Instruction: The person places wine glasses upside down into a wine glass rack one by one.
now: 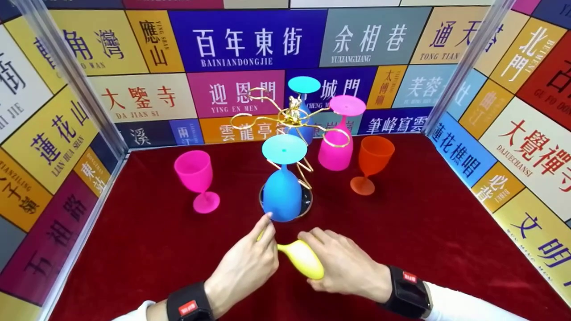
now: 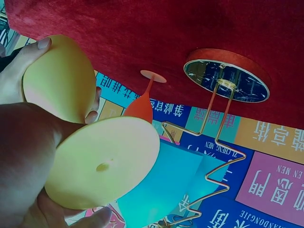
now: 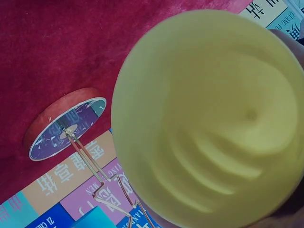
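Observation:
A yellow goblet (image 1: 305,260) lies tilted between the two hands, low over the near part of the cloth. My left hand (image 1: 250,258) grips it at the stem and foot; the round foot (image 2: 107,161) shows in the left wrist view. Round the bowl curl the fingers of my right hand (image 1: 345,263), and the right wrist camera looks into the bowl's wide mouth (image 3: 199,85). Just beyond the hands, a blue goblet (image 1: 282,196) hangs upside down from a gold wire rack (image 1: 292,117), in front of its round dark base (image 2: 247,88).
Another blue goblet (image 1: 304,84) and a pink one (image 1: 337,149) hang inverted at the rack's back and right. An upright pink goblet (image 1: 194,171) stands left, an orange goblet (image 1: 377,154) right, on the red cloth (image 1: 147,249). Sign-covered panels (image 1: 245,40) enclose the back and sides.

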Motion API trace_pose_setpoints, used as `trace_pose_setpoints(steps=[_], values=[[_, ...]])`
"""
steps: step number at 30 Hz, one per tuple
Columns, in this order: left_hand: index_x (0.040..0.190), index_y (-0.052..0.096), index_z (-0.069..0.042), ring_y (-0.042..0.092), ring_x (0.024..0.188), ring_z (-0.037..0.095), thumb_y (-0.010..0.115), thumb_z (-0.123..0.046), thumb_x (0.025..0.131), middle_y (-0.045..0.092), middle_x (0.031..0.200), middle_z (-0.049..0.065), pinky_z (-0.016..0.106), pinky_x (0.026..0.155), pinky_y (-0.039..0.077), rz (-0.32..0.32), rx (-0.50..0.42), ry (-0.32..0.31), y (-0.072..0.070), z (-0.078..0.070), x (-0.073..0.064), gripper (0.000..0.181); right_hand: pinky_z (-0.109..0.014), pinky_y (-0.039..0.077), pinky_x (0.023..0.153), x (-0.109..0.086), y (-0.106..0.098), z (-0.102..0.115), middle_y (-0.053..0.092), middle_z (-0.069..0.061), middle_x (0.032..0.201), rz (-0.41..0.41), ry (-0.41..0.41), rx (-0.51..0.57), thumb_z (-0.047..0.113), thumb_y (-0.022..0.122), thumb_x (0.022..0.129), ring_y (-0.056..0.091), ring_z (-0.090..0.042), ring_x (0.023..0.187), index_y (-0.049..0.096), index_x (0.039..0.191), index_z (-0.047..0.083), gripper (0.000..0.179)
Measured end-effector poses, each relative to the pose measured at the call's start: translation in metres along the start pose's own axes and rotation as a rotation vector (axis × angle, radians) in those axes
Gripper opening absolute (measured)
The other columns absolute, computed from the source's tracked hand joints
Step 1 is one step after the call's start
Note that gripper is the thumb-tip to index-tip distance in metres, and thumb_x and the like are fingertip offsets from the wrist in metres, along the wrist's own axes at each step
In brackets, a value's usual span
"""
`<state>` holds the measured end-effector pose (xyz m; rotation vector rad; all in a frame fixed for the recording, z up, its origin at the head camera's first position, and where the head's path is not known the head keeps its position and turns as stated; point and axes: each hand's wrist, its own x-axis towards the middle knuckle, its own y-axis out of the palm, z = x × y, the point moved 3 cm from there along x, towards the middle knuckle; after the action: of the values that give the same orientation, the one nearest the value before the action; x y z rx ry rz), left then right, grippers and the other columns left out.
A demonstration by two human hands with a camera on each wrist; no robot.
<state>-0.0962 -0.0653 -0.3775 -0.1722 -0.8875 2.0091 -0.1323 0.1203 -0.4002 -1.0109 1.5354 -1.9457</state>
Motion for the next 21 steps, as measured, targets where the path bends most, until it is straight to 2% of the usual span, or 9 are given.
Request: trace_pose_setpoints(steps=[9,15,17,19,21], values=[[0.116,0.072,-0.008,0.053,0.129,0.03,0.048,-0.013,0.096,0.071,0.121,0.008,0.048,0.121,0.027,0.025,0.0,0.003,0.0012,0.0018,0.0004,0.031,-0.03,0.057,0.077,0.0008,-0.0002,-0.0009,0.059,0.001,0.11,-0.004,0.022,0.039,0.04,0.087,0.06,0.058,-0.013,0.088,0.052,0.129,0.013,0.082],[0.126,0.066,-0.007,0.05,0.134,0.029,0.03,-0.004,0.099,0.067,0.128,0.007,0.05,0.122,0.023,-0.02,-0.033,-0.015,-0.0004,0.0056,0.0003,0.045,-0.03,0.057,0.078,0.002,-0.0019,-0.0018,0.058,0.002,0.11,-0.011,0.041,0.075,0.039,0.088,0.061,0.057,-0.011,0.089,0.052,0.129,0.015,0.081],[0.131,0.061,-0.007,0.048,0.137,0.028,0.028,-0.006,0.1,0.063,0.134,0.009,0.05,0.122,0.024,-0.04,-0.057,-0.029,-0.0013,0.0071,0.0,0.045,-0.029,0.057,0.079,0.0025,-0.0026,-0.0019,0.058,0.002,0.11,-0.019,0.042,0.083,0.039,0.088,0.061,0.057,-0.01,0.09,0.052,0.128,0.015,0.08],[0.137,0.055,-0.008,0.045,0.14,0.028,0.036,-0.012,0.101,0.057,0.142,0.011,0.05,0.122,0.024,-0.054,-0.084,-0.043,-0.0024,0.0084,-0.0007,0.041,-0.029,0.057,0.08,0.0027,-0.003,-0.002,0.058,0.002,0.111,-0.025,0.04,0.085,0.039,0.088,0.061,0.057,-0.01,0.091,0.051,0.128,0.015,0.08],[0.142,0.049,-0.009,0.041,0.143,0.029,0.046,-0.021,0.099,0.05,0.148,0.013,0.051,0.121,0.025,-0.066,-0.106,-0.058,-0.0028,0.0095,-0.0013,0.044,-0.029,0.057,0.08,0.0028,-0.0033,-0.0023,0.058,0.003,0.111,-0.034,0.038,0.089,0.039,0.087,0.061,0.056,-0.009,0.091,0.051,0.128,0.015,0.08]])
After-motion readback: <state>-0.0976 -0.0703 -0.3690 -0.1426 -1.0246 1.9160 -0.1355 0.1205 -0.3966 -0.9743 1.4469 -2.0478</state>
